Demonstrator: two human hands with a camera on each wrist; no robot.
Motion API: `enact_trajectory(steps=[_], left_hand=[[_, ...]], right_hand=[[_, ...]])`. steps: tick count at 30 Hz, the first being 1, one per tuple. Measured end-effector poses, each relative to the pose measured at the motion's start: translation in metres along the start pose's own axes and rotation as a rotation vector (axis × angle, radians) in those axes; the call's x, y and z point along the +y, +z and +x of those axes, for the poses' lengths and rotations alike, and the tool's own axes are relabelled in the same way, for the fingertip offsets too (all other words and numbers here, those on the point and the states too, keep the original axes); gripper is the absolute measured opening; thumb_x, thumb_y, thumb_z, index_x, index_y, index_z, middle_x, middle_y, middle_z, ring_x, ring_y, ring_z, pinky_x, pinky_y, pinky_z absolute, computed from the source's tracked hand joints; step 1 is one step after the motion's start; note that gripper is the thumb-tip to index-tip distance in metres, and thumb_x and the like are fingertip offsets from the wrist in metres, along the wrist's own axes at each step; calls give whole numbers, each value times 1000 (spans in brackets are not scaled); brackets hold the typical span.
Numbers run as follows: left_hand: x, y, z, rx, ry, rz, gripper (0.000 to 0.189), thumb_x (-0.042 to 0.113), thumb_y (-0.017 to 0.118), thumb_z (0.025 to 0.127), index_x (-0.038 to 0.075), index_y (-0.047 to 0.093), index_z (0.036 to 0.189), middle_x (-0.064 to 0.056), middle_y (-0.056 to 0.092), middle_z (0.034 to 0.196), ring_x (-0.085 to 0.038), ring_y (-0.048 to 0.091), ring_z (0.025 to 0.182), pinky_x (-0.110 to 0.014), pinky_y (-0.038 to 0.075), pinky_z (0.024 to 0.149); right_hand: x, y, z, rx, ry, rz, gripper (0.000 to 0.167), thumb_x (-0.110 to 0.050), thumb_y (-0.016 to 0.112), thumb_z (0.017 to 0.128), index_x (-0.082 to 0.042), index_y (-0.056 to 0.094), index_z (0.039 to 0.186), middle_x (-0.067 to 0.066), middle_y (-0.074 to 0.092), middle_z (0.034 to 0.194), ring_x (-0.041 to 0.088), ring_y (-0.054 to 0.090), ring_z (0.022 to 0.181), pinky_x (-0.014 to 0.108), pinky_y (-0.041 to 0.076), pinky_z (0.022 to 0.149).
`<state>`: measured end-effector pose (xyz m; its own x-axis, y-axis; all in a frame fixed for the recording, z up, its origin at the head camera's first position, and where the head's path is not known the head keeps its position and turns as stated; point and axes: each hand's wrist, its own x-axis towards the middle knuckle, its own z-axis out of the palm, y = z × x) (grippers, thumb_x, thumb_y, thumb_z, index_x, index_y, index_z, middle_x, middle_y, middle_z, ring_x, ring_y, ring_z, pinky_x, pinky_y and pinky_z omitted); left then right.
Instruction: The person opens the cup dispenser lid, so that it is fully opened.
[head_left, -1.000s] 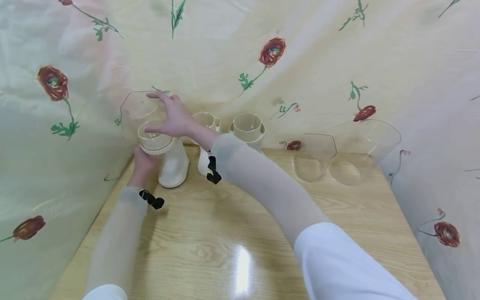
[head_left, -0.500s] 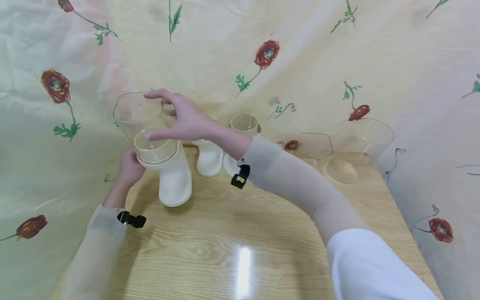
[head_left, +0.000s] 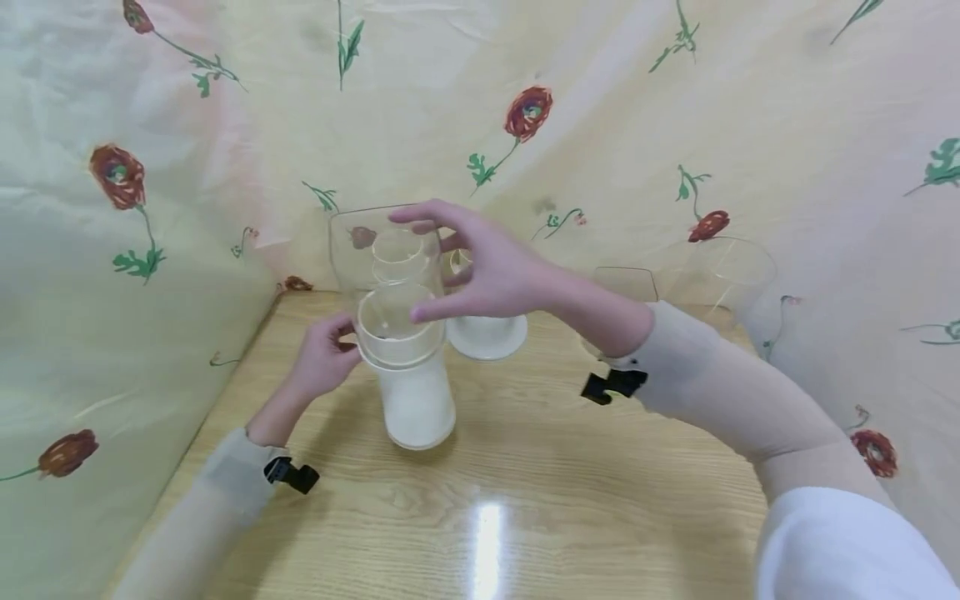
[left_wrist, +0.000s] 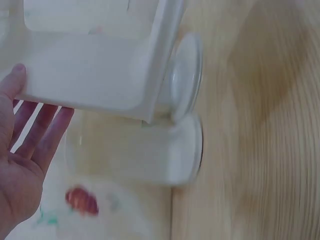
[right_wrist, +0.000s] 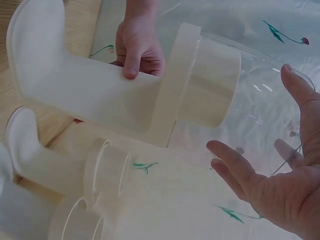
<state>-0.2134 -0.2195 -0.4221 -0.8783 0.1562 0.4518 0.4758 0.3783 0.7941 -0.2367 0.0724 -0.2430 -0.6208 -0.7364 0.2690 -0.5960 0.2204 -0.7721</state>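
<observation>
A white stand (head_left: pixel 417 408) with a round collar and foot is lifted off the table. My left hand (head_left: pixel 324 357) pinches its upright; in the left wrist view the thumb lies on one face of the stand (left_wrist: pixel 90 70) and the other fingers are behind it. A clear plastic canister (head_left: pixel 347 250) sits above the stand's collar. My right hand (head_left: pixel 498 271) holds the canister with thumb and fingers spread around its side. In the right wrist view the collar (right_wrist: pixel 215 80) faces the canister; whether they are joined is hard to tell.
Another white stand (head_left: pixel 487 337) is behind, partly hidden by the right hand; a further stand (right_wrist: pixel 50 170) shows in the right wrist view. Two clear canisters (head_left: pixel 742 258) stand at the back right. Flowered cloth (head_left: pixel 600 125) surrounds the wooden table (head_left: pixel 570 467).
Both hands have carried the stand and the clear canister from the back left corner toward the right and nearer to me. The right arm has swung rightward.
</observation>
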Motion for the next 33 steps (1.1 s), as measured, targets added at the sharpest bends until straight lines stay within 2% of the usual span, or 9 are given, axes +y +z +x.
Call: enact_trajectory(steps=[4,7,11,17,21,24,28,33], left_hand=[[10,24,3,-60,40,-56,17,-14,74,87,-10,71,104,0,74,91,-2,71,90,-23,66,72],[15,42,8,-113,58,-84,16,-12,75,88,-8,72,104,3,73,88,-6,72,87,-26,67,70],[17,68,16,-171,69,-112,14,-9,75,90,-4,72,103,-6,75,86,-9,73,85,-26,67,69],[18,104,25,-220,62,-142,15,-7,74,90,-3,72,104,-20,76,89,-4,69,85,-23,65,66],[16,125,27,-247,39,-152,16,-7,73,90,-3,72,106,-21,76,92,-12,70,88,-24,66,69],[12,137,24,-263,19,-159,14,-7,72,90,-3,71,103,-20,76,92,-17,71,89,-25,66,70],[6,150,20,-284,-4,-160,12,-7,71,90,-2,70,101,-20,76,92,-13,71,89,-24,66,70],[1,158,20,-294,-3,-152,14,-7,71,90,-3,71,103,-20,75,93,-7,68,88,-23,65,71]], right_hand=[[4,-11,-31,25,30,13,96,-24,97,77,-29,46,158,-5,46,161,26,60,133,44,65,96],[8,-18,-52,51,34,26,98,-18,98,76,-27,46,158,-3,47,159,28,61,133,48,65,97],[13,-26,-79,80,51,35,100,-9,97,74,-26,45,158,-4,47,159,29,60,134,50,64,98],[20,-36,-111,136,67,-36,101,-7,98,73,-25,45,158,-4,48,160,25,63,130,38,66,95],[26,-40,-126,163,88,-99,100,-10,100,71,-23,48,155,-6,50,161,25,61,131,39,67,92],[32,-39,-135,160,115,-102,98,-14,101,71,-24,50,154,-6,51,160,27,60,135,44,67,92],[39,-34,-143,158,150,-86,100,-16,101,70,-25,50,155,-4,52,157,29,59,136,45,66,93],[47,-31,-151,190,174,-97,101,-15,101,70,-25,49,156,-3,53,156,28,58,135,46,66,93]])
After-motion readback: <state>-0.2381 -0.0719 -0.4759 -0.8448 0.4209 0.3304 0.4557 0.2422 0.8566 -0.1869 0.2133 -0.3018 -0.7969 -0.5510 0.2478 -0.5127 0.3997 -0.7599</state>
